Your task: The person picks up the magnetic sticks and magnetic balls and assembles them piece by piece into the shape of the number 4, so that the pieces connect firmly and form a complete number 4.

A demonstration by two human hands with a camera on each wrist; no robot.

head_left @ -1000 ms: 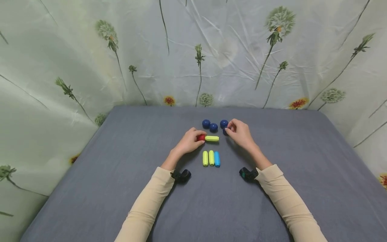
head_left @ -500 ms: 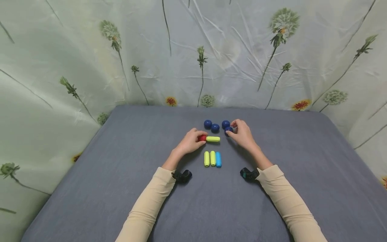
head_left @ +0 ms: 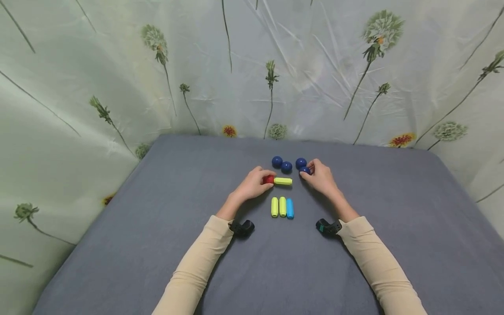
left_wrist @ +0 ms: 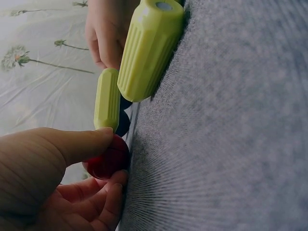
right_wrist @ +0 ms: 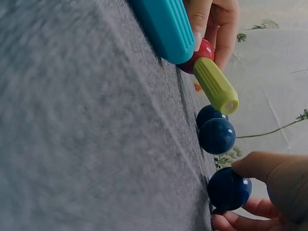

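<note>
My left hand (head_left: 253, 183) pinches a red ball (left_wrist: 109, 161) between thumb and fingers. A ribbed yellow-green rod (head_left: 283, 181) extends from the ball to the right, its near end against the ball, the far end showing a small grey disc in the right wrist view. On the right, my right hand (head_left: 323, 178) has thumb and fingers around a dark blue ball (right_wrist: 229, 189), low at the cloth. Another blue ball (head_left: 301, 163) lies just behind that one, largely hidden in the right wrist view.
Two more blue balls (head_left: 286, 167) sit together behind the rod. Nearer me, two yellow-green rods (head_left: 274, 207) and a blue rod (head_left: 290, 208) lie side by side on the grey cloth surface (head_left: 275, 267). A flower-patterned curtain (head_left: 236, 96) hangs along the back.
My right fingers spread off the blue ball half a second ago and now lie closer around it. The left hand keeps its hold on the red ball. The head view has turned slightly left.
</note>
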